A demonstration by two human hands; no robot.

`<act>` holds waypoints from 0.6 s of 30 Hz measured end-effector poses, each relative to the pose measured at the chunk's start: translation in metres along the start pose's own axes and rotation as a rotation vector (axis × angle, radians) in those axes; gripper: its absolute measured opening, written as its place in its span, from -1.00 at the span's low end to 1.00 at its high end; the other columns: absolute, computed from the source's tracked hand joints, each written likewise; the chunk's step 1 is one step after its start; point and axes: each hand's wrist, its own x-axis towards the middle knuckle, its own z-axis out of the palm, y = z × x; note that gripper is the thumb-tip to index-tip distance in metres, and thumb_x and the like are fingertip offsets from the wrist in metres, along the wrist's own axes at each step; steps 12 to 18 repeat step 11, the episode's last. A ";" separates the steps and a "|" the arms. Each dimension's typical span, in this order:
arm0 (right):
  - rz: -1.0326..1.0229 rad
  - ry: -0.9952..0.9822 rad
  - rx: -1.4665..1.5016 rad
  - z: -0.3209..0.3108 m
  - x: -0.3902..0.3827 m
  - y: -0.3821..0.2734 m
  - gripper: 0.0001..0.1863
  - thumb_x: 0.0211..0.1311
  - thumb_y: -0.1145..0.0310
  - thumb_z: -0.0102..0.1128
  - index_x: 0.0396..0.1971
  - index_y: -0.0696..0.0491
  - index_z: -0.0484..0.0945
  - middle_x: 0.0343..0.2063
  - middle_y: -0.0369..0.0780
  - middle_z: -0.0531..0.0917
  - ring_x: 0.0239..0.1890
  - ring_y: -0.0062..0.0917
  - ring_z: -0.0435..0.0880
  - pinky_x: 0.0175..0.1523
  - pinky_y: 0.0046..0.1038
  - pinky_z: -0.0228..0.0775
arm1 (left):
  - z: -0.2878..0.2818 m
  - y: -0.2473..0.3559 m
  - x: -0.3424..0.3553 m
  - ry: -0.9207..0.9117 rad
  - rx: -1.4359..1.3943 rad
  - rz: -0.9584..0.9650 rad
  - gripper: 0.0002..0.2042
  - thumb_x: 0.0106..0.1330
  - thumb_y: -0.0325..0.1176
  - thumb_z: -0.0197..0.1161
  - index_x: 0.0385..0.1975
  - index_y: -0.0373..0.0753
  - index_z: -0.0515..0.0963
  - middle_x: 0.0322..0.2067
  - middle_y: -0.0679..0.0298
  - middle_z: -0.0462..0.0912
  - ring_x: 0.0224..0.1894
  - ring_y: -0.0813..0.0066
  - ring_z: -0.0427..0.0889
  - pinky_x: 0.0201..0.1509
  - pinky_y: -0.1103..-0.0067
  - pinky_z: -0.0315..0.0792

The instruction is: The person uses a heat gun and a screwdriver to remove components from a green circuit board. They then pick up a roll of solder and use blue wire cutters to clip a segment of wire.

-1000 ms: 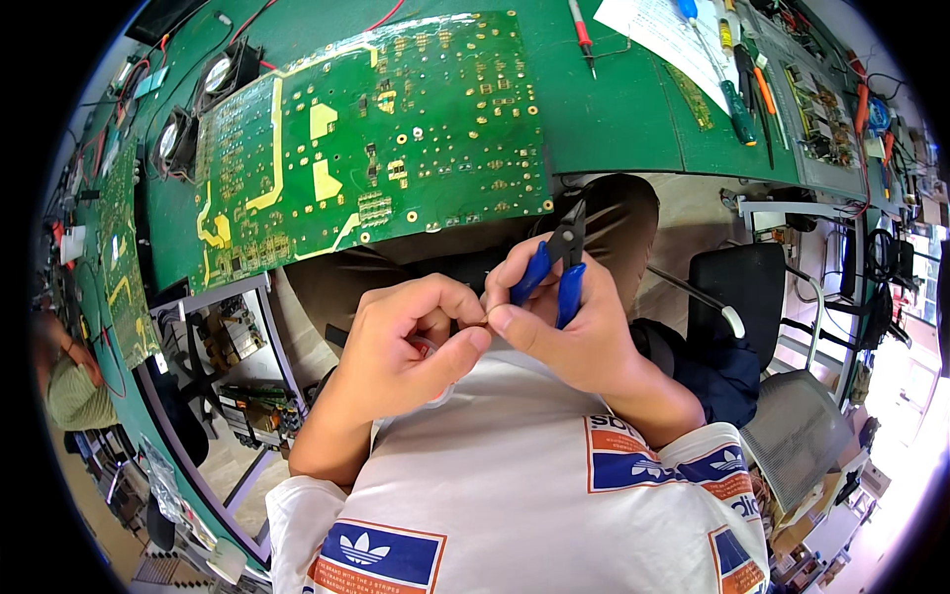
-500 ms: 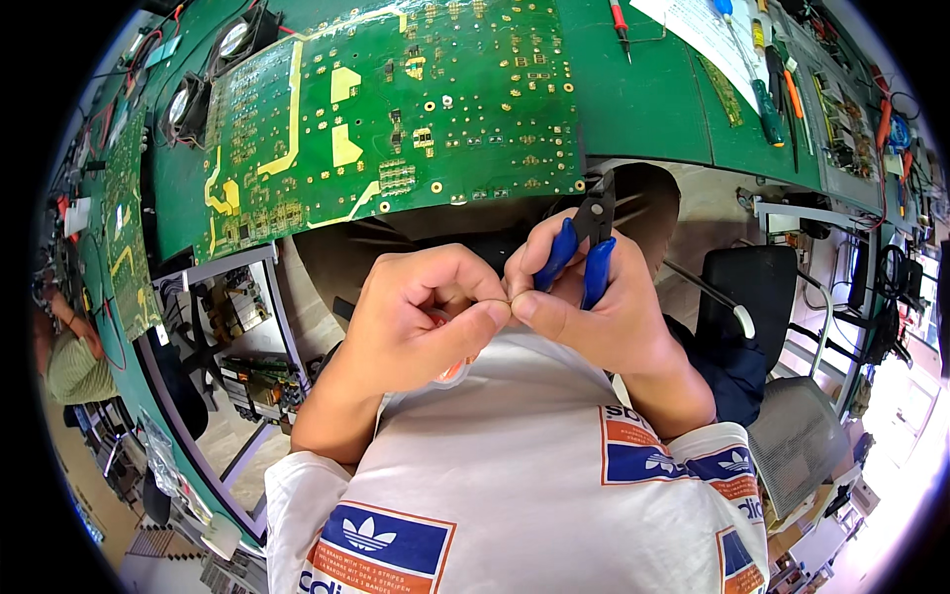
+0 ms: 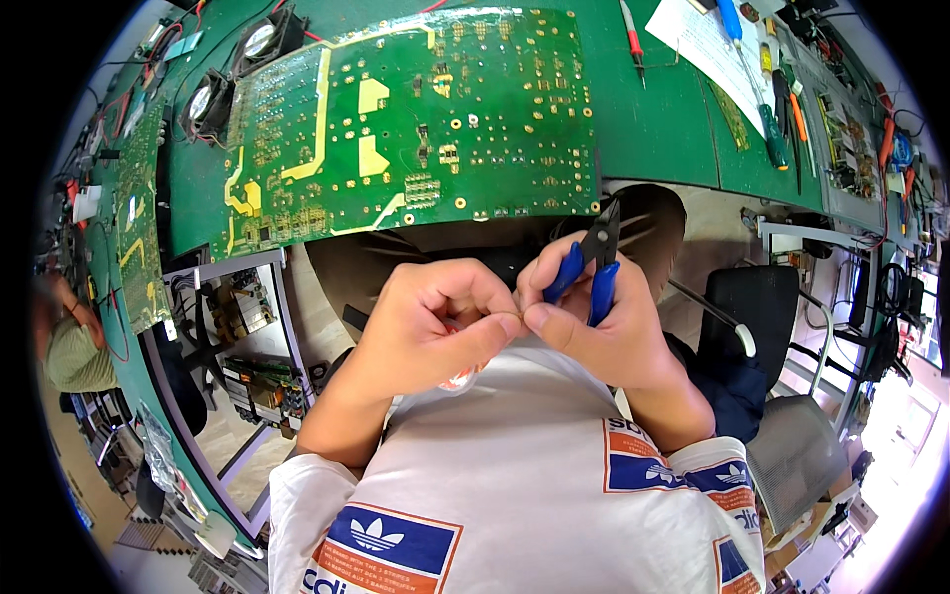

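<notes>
My left hand and my right hand meet in front of my shirt, fingers closed and fingertips nearly touching. Between the pinching fingertips there seems to be something thin, too small to name. Tucked in the left palm is a small orange and clear round thing, mostly hidden by the fingers. Blue-handled flush cutters rest in my right hand, their dark jaws pointing up and away from me. Beyond both hands, a large green circuit board lies on the bench, its near edge overhanging.
On the green bench are small fans at the left, a red probe, a paper sheet and screwdrivers at the right. Another board lies far left. A chair stands right; a person sits far left.
The view has shifted slightly, so the board and bench sit lower and further right. Both hands keep the same pinching pose, and the cutters remain in the right hand.
</notes>
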 end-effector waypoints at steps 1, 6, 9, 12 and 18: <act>-0.002 -0.001 -0.059 0.000 -0.001 0.000 -0.80 0.23 0.53 0.25 -0.19 0.12 0.45 -0.38 -0.35 0.56 -0.32 -0.77 0.49 -0.21 -0.64 0.37 | -0.001 -0.001 0.000 -0.011 0.022 0.009 -0.96 0.27 -0.57 0.26 -0.41 -0.33 0.55 -0.68 0.42 0.55 -0.66 0.83 0.43 -0.61 0.78 0.19; -0.013 -0.032 -0.151 -0.001 -0.001 -0.006 -0.84 0.24 0.48 0.27 -0.26 0.12 0.46 -0.45 -0.37 0.55 -0.40 -0.79 0.44 -0.27 -0.65 0.35 | -0.002 0.007 0.000 -0.028 0.115 -0.010 -0.95 0.26 -0.55 0.27 -0.44 -0.30 0.56 -0.70 0.40 0.56 -0.70 0.82 0.46 -0.65 0.78 0.22; -0.023 -0.013 -0.143 -0.002 0.001 -0.004 -0.84 0.24 0.48 0.26 -0.25 0.12 0.47 -0.44 -0.36 0.56 -0.38 -0.78 0.45 -0.25 -0.63 0.37 | -0.001 0.009 0.002 -0.022 0.143 -0.011 -0.96 0.25 -0.54 0.27 -0.44 -0.30 0.57 -0.70 0.40 0.57 -0.72 0.80 0.47 -0.66 0.77 0.24; -0.028 -0.007 -0.148 -0.003 0.003 -0.002 -0.82 0.23 0.46 0.28 -0.23 0.10 0.48 -0.42 -0.36 0.57 -0.34 -0.77 0.48 -0.19 -0.63 0.38 | -0.001 0.014 0.005 -0.017 0.172 0.003 -0.96 0.25 -0.54 0.27 -0.44 -0.30 0.58 -0.70 0.40 0.57 -0.72 0.80 0.47 -0.66 0.77 0.24; -0.028 -0.007 -0.148 -0.003 0.003 -0.002 -0.82 0.23 0.46 0.28 -0.23 0.10 0.48 -0.42 -0.36 0.57 -0.34 -0.77 0.48 -0.19 -0.63 0.38 | -0.001 0.014 0.005 -0.017 0.172 0.003 -0.96 0.25 -0.54 0.27 -0.44 -0.30 0.58 -0.70 0.40 0.57 -0.72 0.80 0.47 -0.66 0.77 0.24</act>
